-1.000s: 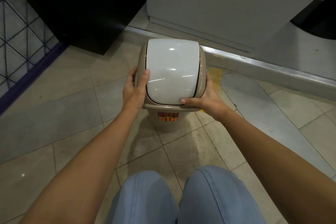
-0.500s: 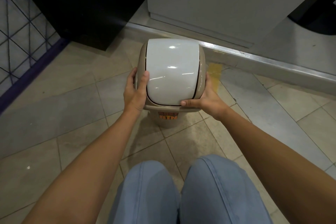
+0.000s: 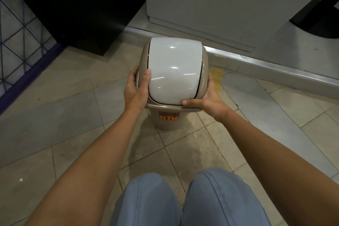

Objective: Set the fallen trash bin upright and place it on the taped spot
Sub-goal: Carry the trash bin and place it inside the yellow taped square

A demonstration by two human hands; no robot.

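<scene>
bin [image 3: 166, 124] is upright on the tiled floor [image 3: 55, 115], in front of your knees [image 3: 183, 198], close to the metal sill [image 3: 275, 66]. your left hand [image 3: 136, 91] grasps the left side of the lid rim, thumb lying on the edge of the white flap [image 3: 174, 71]. your right hand [image 3: 209, 98] grasps the right side, thumb pressed along the near rim; the other fingers of both hands are hidden behind the bin. yellow tape [image 3: 217, 77] shows on the floor just right of the bin, mostly covered by the bin and your right hand, so can't tell whether the base sits on it. base contact with the floor is hidden by the lid overhang. orange label [image 3: 168, 116] on the body is half cut off by the rim, only "bin" readable. top left, a black cabinet [image 3: 82, 5]; its contents are too dark to make out.
</scene>
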